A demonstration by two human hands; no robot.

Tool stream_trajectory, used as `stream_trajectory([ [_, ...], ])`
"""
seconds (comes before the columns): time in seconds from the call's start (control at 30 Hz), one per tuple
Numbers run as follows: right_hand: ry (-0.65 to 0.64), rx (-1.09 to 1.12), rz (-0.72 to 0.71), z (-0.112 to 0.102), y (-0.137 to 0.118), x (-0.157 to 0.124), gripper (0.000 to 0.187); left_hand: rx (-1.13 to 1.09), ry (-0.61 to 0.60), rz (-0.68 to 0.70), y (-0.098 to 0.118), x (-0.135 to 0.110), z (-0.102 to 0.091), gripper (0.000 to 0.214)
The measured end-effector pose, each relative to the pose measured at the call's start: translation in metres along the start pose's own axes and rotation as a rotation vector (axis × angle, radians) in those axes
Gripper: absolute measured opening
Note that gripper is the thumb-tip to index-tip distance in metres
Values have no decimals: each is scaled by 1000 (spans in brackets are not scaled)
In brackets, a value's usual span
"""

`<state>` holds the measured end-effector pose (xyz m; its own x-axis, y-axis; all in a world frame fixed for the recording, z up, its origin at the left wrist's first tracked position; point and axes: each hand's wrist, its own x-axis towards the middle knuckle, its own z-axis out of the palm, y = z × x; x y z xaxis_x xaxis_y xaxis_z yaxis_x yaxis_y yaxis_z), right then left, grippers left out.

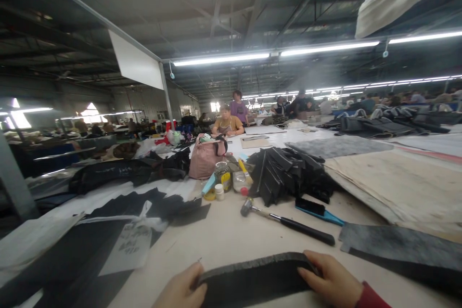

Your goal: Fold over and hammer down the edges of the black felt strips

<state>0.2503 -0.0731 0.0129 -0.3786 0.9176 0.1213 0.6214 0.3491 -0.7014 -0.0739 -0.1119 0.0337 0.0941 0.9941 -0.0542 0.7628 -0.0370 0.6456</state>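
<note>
A black strip of leather-like material (pixel 252 279) with a grey upper edge spans the front of the table between my hands. At its left end, my left hand (pixel 182 288) is closed on it with thumb and fingers. My right hand (pixel 330 276), below a red sleeve, pinches the other end. The strip bows slightly upward, and its lower part runs out of view. Beyond it lies a hammer (pixel 288 224) with a black handle and metal head. A blue brush (pixel 319 211) with black bristles rests behind the hammer's handle.
Black sheets (pixel 90 236) tied with white cloth lie left. A jar (pixel 223 175), a yellow-handled brush (pixel 245 171) and a pink bag (pixel 206 156) stand mid-table beside piled black pieces (pixel 288 173). Beige sheets (pixel 404 183) are stacked right. Co-workers (pixel 228 122) are across the table.
</note>
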Motion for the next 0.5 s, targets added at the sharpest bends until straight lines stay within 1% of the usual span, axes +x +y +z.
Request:
stream_trajectory([
  [0.1,21,-96,7,3,0,1,21,2,92,18,1,13,-2,13],
  [0.17,30,-115,6,3,0,2,22,-72,132,37,0,18,-3,16],
  [0.23,65,-141,-5,3,-1,2,24,-197,158,72,-5,21,-4,19],
  [0.3,121,-164,-15,1,0,2,30,-330,165,95,-11,23,-5,20],
  [0.37,142,-127,-15,-1,2,2,34,-440,164,89,-19,25,-5,25],
  [0.5,73,18,10,-6,5,3,36,-539,133,38,-25,26,-4,31],
])
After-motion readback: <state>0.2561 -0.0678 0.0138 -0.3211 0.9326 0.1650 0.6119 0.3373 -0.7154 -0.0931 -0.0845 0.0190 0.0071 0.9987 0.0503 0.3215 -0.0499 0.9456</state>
